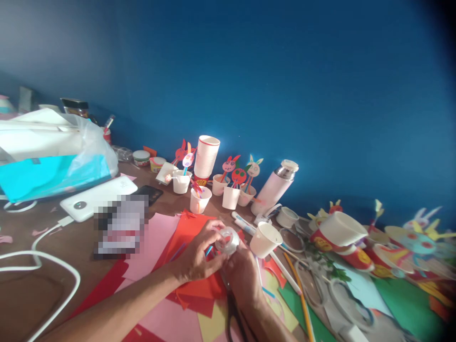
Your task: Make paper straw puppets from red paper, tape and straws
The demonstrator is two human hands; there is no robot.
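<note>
Between my two hands is a roll of clear tape (229, 240), held above the coloured paper. My left hand (201, 254) grips its left side with curled fingers and thumb. From the right, my right hand (244, 273) closes on the same roll, its fingertips partly hidden. Dark-handled scissors (233, 316) show just below my right hand; whether the hand touches them I cannot tell. Red paper (208, 289) and pink paper (153, 242) lie beneath the hands. A white paper cup (265, 239) stands just right of the roll.
Several paper cups with face cutouts (231, 197) stand behind, beside a cup stack (206, 156) and a pink thermos (272, 190). Left are a white power bank (99, 197), a cable (76, 278) and a blue-and-white bag (57, 173). A pencil (301, 299) and more decorated cups (338, 232) lie right.
</note>
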